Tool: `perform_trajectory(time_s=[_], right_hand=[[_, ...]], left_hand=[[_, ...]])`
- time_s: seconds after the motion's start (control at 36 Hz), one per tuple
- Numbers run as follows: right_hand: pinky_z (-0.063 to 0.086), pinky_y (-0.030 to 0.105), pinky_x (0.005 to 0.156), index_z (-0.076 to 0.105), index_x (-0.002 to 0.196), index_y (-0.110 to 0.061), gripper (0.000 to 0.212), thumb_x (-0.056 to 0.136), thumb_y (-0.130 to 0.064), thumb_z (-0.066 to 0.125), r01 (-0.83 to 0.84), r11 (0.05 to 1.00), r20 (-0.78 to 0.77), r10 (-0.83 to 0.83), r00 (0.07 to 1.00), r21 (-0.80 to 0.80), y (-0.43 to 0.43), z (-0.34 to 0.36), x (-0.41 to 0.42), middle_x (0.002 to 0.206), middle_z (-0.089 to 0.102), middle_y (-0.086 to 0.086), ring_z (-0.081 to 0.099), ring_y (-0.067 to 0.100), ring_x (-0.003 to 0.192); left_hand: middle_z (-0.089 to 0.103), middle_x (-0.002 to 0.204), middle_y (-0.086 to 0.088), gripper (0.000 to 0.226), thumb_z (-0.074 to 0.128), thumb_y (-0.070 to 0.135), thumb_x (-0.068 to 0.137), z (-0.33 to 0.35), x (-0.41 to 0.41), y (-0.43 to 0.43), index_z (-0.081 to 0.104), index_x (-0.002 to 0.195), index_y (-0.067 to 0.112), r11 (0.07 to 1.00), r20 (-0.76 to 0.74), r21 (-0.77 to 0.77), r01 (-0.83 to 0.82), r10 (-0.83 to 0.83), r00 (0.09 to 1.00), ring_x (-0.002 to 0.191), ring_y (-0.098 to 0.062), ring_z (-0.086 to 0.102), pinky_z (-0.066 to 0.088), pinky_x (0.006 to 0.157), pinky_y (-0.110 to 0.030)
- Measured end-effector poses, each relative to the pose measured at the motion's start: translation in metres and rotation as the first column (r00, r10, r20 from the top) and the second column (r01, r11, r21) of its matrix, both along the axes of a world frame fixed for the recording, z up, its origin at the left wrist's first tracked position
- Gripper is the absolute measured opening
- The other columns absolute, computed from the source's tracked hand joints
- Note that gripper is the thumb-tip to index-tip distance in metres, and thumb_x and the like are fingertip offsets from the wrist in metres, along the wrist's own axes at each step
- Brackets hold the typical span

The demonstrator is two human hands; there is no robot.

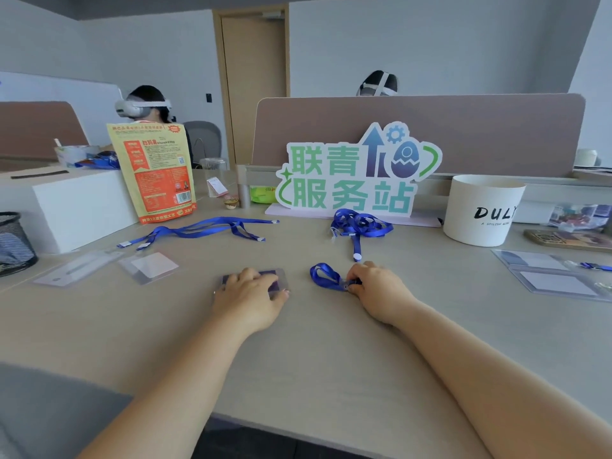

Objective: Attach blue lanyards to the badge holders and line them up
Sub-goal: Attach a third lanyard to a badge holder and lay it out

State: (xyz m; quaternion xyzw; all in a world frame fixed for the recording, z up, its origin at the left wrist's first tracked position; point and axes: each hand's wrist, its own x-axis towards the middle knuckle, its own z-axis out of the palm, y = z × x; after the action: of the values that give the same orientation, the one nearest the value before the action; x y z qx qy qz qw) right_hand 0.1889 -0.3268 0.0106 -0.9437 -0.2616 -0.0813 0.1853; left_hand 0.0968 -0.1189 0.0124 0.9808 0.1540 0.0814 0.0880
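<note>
My left hand lies flat on a clear badge holder with a dark card inside, pressing it to the table. My right hand pinches the clip end of a blue lanyard whose loop lies on the table to the left of the fingers. The lanyard and the holder are a short gap apart. A bundle of blue lanyards lies behind my hands. Two holders with lanyards attached lie at the left. More clear holders are stacked at the right.
A white sign with green characters stands at the back centre. A white cup is at the right, a yellow-orange bag and a white box at the left, a black mesh basket at far left. Two people sit beyond.
</note>
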Motion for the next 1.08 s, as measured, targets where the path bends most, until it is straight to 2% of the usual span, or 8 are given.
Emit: perform_trajectory(time_s=[0.22,0.42,0.61,0.72,0.81,0.89,0.97,1.08], right_hand=[[0.032,0.035,0.101,0.044,0.126,-0.011,0.031,0.097,-0.021,0.038,0.160,0.974,0.044,-0.155,0.987,-0.159,-0.008,-0.003,-0.009,0.132,0.039,0.009,0.037,0.029,0.123],[0.046,0.039,0.077,0.038,0.109,-0.007,0.018,0.092,-0.002,0.036,0.261,0.925,-0.117,-0.237,0.964,0.277,-0.040,0.015,0.002,0.106,0.064,0.009,0.058,0.033,0.092],[0.044,0.038,0.079,0.044,0.116,-0.005,0.023,0.096,-0.008,0.032,0.394,0.813,-0.217,-0.331,0.918,0.428,-0.080,0.017,0.040,0.105,0.063,0.016,0.056,0.035,0.095],[0.039,0.031,0.064,0.050,0.115,-0.009,0.025,0.099,-0.014,0.031,0.431,0.719,-0.264,-0.341,0.902,0.545,-0.110,0.023,0.071,0.098,0.062,0.010,0.052,0.025,0.086],[0.039,0.031,0.062,0.051,0.111,-0.013,0.023,0.099,-0.015,0.031,0.385,0.739,-0.163,-0.357,0.920,0.552,-0.127,0.035,0.091,0.096,0.062,0.008,0.051,0.024,0.080],[0.045,0.037,0.077,0.055,0.112,-0.013,0.025,0.099,-0.016,0.033,0.328,0.793,0.044,-0.406,0.913,0.514,-0.139,0.056,0.115,0.100,0.063,0.008,0.055,0.029,0.090],[0.041,0.043,0.091,0.060,0.114,-0.013,0.028,0.098,-0.015,0.037,0.310,0.843,0.262,-0.450,0.854,0.439,-0.151,0.077,0.145,0.109,0.063,0.009,0.054,0.031,0.101],[0.030,0.037,0.094,0.058,0.118,-0.021,0.032,0.099,-0.015,0.033,0.367,0.849,0.410,-0.511,0.756,0.380,-0.166,0.106,0.179,0.117,0.057,0.005,0.047,0.027,0.110]], left_hand=[[0.042,0.144,0.014,0.044,0.040,0.046,0.097,-0.005,0.005,-0.031,0.043,0.137,0.029,0.955,0.060,-0.052,0.293,-0.290,0.955,0.134,-0.012,0.034,0.030,0.106,-0.027],[0.026,0.155,0.011,0.053,0.034,0.051,0.097,0.001,0.034,-0.066,0.034,0.145,0.027,0.883,-0.071,-0.059,0.466,-0.469,0.880,0.143,-0.010,0.019,0.017,0.116,-0.029],[0.027,0.155,0.012,0.051,0.033,0.052,0.097,0.005,0.082,-0.119,0.038,0.141,0.026,0.805,-0.046,-0.032,0.593,-0.594,0.803,0.143,-0.010,0.020,0.019,0.115,-0.029],[0.021,0.156,0.012,0.052,0.032,0.052,0.097,0.004,0.114,-0.143,0.035,0.143,0.026,0.774,-0.079,-0.013,0.634,-0.632,0.771,0.144,-0.010,0.016,0.014,0.117,-0.032],[0.016,0.158,0.012,0.058,0.026,0.057,0.096,0.002,0.142,-0.158,0.027,0.146,0.028,0.771,-0.109,0.038,0.636,-0.629,0.770,0.145,-0.012,0.014,0.012,0.118,-0.041],[0.012,0.159,0.011,0.062,0.022,0.058,0.095,0.001,0.172,-0.170,0.021,0.149,0.027,0.790,-0.117,0.007,0.613,-0.608,0.785,0.146,-0.012,0.011,0.012,0.118,-0.041],[0.012,0.159,0.010,0.063,0.022,0.058,0.095,-0.001,0.196,-0.179,0.021,0.150,0.027,0.796,-0.112,-0.020,0.605,-0.604,0.789,0.146,-0.013,0.011,0.010,0.118,-0.043],[0.010,0.159,0.013,0.064,0.024,0.060,0.095,-0.006,0.212,-0.184,0.019,0.151,0.030,0.791,-0.089,-0.065,0.608,-0.612,0.786,0.146,-0.010,0.009,0.006,0.118,-0.038]])
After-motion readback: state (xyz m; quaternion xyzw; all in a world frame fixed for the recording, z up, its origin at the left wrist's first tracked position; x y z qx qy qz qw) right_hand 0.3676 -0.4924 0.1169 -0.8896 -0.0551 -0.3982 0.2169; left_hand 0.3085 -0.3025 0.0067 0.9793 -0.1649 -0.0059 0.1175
